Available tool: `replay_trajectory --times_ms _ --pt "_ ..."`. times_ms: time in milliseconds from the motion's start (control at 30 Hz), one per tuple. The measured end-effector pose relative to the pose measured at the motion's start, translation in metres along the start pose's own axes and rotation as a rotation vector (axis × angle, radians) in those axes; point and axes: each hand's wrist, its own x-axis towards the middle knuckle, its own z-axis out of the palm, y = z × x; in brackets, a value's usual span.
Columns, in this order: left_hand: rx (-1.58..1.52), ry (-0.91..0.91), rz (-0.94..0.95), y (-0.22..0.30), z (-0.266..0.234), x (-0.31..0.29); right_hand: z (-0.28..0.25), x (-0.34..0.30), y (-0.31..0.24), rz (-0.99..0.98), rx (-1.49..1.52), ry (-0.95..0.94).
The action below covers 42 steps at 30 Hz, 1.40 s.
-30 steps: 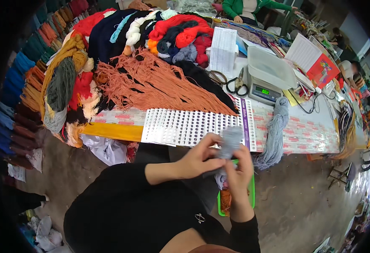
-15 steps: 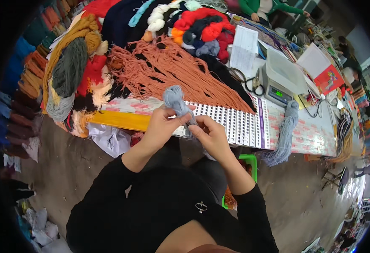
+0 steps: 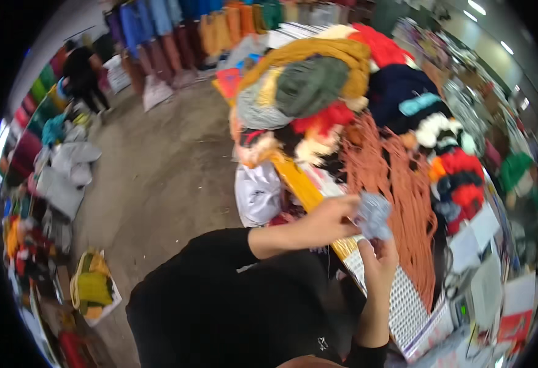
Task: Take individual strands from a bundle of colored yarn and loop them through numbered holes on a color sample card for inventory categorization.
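A small bundled skein of grey-blue yarn (image 3: 375, 216) is held up over the table's front edge, slightly blurred. My left hand (image 3: 335, 218) grips it from the left side, fingers closed at its edge. From below, my right hand (image 3: 379, 256) pinches its lower end between thumb and fingers. Just beyond both hands, long strands of rust-orange yarn (image 3: 398, 184) lie spread on the table. Under my right hand is a white sheet with rows of dark holes (image 3: 407, 300).
Mustard yarn (image 3: 348, 55), dark green yarn (image 3: 312, 86) and red yarn (image 3: 330, 119) heap at the table's far end. A digital scale (image 3: 485, 291) and scissors (image 3: 450, 283) sit at right. A white bag (image 3: 258, 195) hangs by the yellow edge. A person (image 3: 81, 73) stands far left.
The view has swung left, showing more floor and the hanging yarn racks. Both hands still hold the grey-blue skein, now farther right in view.
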Motion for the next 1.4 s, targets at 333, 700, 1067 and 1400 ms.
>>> replay_trajectory --times_ms 333,700,1067,1400 --pt "-0.355 -0.024 -0.212 -0.006 -0.048 -0.004 0.013 0.023 -0.010 -0.154 -0.104 -0.023" --pt "-0.361 -0.097 -0.323 0.005 -0.044 -0.014 0.023 0.014 -0.011 0.295 0.220 -0.175" --pt "-0.424 0.033 -0.424 -0.031 -0.067 0.008 0.017 0.032 0.019 0.282 0.422 -0.066" --pt "-0.427 0.045 -0.363 -0.026 -0.049 0.003 0.004 0.025 0.014 0.411 0.650 -0.230"
